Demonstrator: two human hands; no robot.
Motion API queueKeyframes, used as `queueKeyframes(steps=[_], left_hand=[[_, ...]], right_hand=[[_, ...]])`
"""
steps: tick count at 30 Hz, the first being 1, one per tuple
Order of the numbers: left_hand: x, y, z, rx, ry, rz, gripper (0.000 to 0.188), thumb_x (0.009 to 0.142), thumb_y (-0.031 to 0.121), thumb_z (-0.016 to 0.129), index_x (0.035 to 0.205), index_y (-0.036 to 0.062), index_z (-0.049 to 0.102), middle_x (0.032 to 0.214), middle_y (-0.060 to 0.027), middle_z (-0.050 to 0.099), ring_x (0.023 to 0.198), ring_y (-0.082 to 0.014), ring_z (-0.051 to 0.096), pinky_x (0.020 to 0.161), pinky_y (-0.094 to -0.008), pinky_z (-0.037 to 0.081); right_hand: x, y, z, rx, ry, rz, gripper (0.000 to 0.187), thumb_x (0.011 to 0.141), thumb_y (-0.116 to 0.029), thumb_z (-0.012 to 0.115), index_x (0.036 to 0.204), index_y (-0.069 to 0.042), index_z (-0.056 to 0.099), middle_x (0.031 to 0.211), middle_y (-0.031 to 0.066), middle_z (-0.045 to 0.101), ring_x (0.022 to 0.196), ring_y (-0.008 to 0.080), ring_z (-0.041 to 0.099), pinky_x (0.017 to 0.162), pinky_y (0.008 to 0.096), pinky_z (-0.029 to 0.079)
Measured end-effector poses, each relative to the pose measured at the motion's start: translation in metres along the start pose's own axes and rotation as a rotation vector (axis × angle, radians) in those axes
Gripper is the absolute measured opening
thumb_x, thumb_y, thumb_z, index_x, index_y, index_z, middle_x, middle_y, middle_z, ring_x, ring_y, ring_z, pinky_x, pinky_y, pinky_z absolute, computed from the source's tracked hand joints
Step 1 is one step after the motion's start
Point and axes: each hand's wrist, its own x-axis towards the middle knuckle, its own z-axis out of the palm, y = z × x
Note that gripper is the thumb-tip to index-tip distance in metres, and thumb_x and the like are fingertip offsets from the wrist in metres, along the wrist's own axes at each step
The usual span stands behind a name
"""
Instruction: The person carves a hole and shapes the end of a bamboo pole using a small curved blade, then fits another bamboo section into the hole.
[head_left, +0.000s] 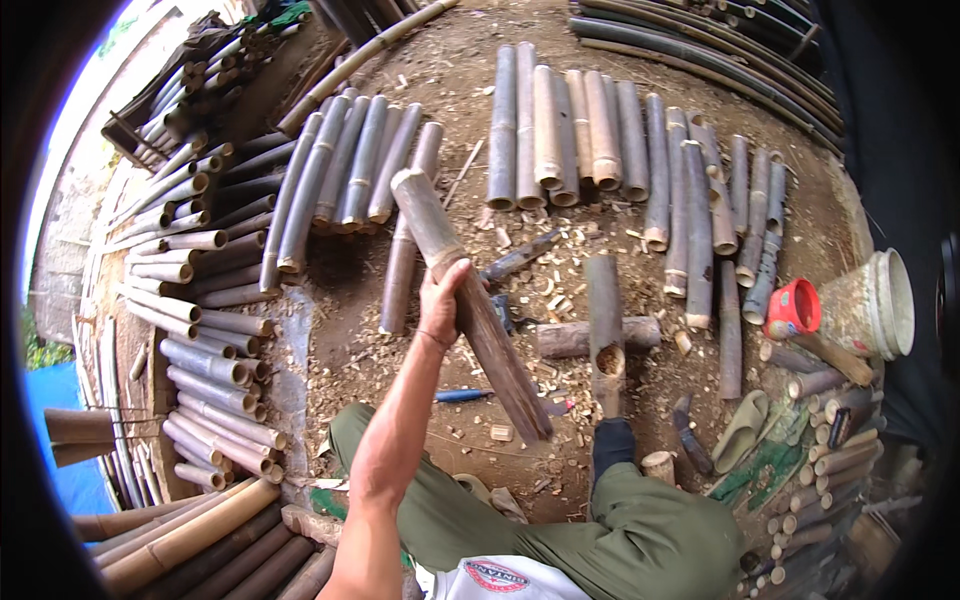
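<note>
Over the chip-strewn floor point(345, 365), the left hand point(441, 302) grips a stiff-looking, probably light bamboo length point(487, 330) around its likely best-balanced middle, right hand unseen.

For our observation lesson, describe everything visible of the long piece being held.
The long piece is roughly cylindrical, like bamboo or wood: greyish above a ridge, streaked brown below. Its upper end is pale, its lower end dark. Near the middle of the picture, it slants from upper left to lower right, the left hand wrapped around it near the ridge. Whether it rests on anything is unclear.
</note>
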Motion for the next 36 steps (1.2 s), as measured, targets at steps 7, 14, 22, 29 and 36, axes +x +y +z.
queueKeyframes(steps=[7, 14, 22, 29, 36], left_hand=[[-0.049, 0.042, 0.124, 0.185, -0.460, 0.162, 0.050, 0.072, 0.031, 0.081, 0.105, -0.0006, 0.060, 0.090, -0.0090, 0.065, 0.083, -0.0176, 0.063, 0.077, -0.0334, 0.052], [-0.071, 0.013, 0.204, 0.285, -0.710, 0.274, 0.081, 0.062, 0.022, 0.087, 0.129, 0.0027, 0.046, 0.110, -0.0100, 0.062, 0.101, -0.0203, 0.062, 0.091, -0.0367, 0.052], [-0.093, -0.016, 0.209, 0.397, -0.796, 0.522, 0.087, 0.059, 0.028, 0.089, 0.131, 0.0023, 0.048, 0.118, -0.0137, 0.062, 0.109, -0.0257, 0.062, 0.096, -0.0396, 0.050], [-0.105, -0.026, 0.205, 0.434, -0.840, 0.659, 0.074, 0.064, 0.021, 0.084, 0.127, 0.0051, 0.049, 0.114, -0.0174, 0.058, 0.108, -0.0363, 0.059, 0.091, -0.0427, 0.049], [-0.098, 0.009, 0.234, 0.421, -1.054, 0.628, 0.075, 0.058, 0.024, 0.086, 0.122, 0.0024, 0.054, 0.103, -0.0185, 0.067, 0.100, -0.0333, 0.067, 0.088, -0.0424, 0.053]], right_hand=[[-0.014, 0.013, -0.023, 0.138, -0.068, 0.108, 0.074, 0.074, -0.021, 0.074, 0.136, 0.001, 0.040, 0.127, 0.0219, 0.049, 0.112, 0.0360, 0.055, 0.096, 0.0457, 0.046], [-0.034, 0.017, -0.048, 0.497, -0.171, 0.225, 0.076, 0.073, -0.023, 0.075, 0.136, 0.001, 0.040, 0.125, 0.0216, 0.051, 0.109, 0.0345, 0.058, 0.094, 0.0448, 0.048], [-0.042, -0.031, -0.201, 1.224, -0.301, 0.256, 0.079, 0.072, -0.025, 0.077, 0.136, 0.001, 0.039, 0.124, 0.0213, 0.053, 0.105, 0.0328, 0.061, 0.091, 0.0437, 0.050], [-0.038, -0.103, -0.381, 0.938, 0.215, -0.420, 0.092, 0.070, -0.034, 0.079, 0.141, 0.003, 0.034, 0.123, 0.0213, 0.054, 0.099, 0.0272, 0.064, 0.085, 0.0391, 0.055], [-0.056, -0.202, -0.467, 0.303, 0.485, -0.502, 0.109, 0.072, -0.047, 0.077, 0.149, 0.007, 0.022, 0.141, 0.0217, 0.039, 0.121, 0.0261, 0.049, 0.102, 0.0366, 0.042]])
